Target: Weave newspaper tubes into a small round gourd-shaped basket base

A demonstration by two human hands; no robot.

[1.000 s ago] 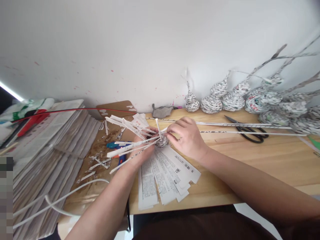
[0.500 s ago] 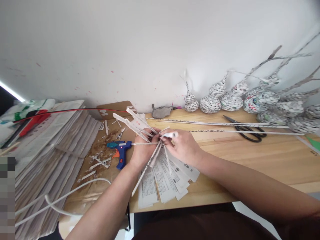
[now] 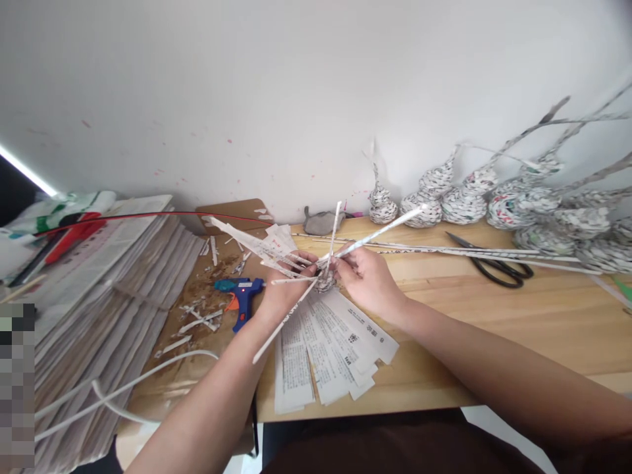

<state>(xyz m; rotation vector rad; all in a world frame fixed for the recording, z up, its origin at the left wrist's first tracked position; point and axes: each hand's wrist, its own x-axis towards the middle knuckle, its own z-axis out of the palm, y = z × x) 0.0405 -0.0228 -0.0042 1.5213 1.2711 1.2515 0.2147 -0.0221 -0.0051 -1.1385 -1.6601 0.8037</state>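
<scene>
A small woven piece of rolled newspaper point(image 3: 324, 283) sits between my hands, with several paper strands sticking out of it in different directions. My left hand point(image 3: 289, 283) is closed around its left side, fingers behind and thumb in front. From the right, my right hand point(image 3: 368, 280) pinches a rolled paper tube point(image 3: 382, 230) close to the weave; the tube points up and to the right. Another strand point(image 3: 284, 322) slants down over my left wrist. Beneath the weave, printed newspaper strips point(image 3: 336, 349) lie fanned out on the wooden table point(image 3: 494, 342).
Left of my hands lies a blue glue gun point(image 3: 241, 299) among paper scraps, beside a tall stack of newspapers point(image 3: 133, 276). Black scissors point(image 3: 503, 270) rest at the right under long paper tubes point(image 3: 444, 251). Several woven gourd shapes point(image 3: 463, 204) stand along the wall.
The strands have shifted: one now stands upright and a tube reaches up to the right from my right fingers. My right hand has moved slightly right, and the camera view has shifted a little.
</scene>
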